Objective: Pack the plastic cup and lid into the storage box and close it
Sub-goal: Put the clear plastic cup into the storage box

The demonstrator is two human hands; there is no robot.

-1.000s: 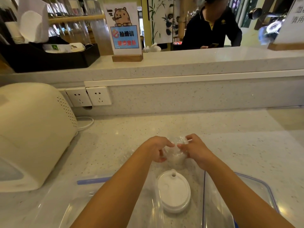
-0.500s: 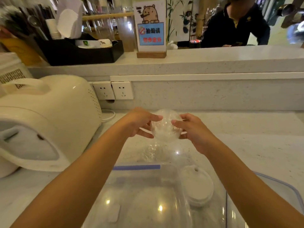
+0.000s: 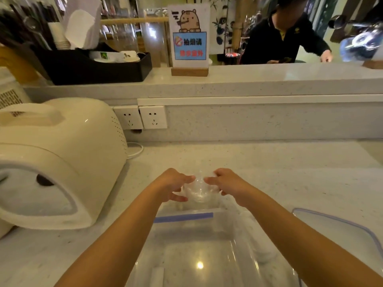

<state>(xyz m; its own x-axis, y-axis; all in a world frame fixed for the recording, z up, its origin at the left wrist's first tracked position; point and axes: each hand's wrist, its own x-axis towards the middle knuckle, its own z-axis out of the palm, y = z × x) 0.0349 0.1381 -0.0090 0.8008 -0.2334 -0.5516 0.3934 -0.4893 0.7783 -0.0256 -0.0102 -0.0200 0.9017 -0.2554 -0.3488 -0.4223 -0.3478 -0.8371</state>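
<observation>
Head view: left hand (image 3: 173, 184) and right hand (image 3: 229, 183) pinch plastic cup (image 3: 200, 190) above storage box (image 3: 199, 245).

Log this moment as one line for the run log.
stage: cup over box | left hand + right hand: both holding clear plastic cup | storage box: open | box lid: off, right

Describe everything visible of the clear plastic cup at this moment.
The plastic cup is clear, thin and glossy, with faint ridges catching light. It is held off the counter between the left hand and right hand, fingertips on both sides, just above the far edge of the open storage box. Its orientation is hard to tell.
</observation>
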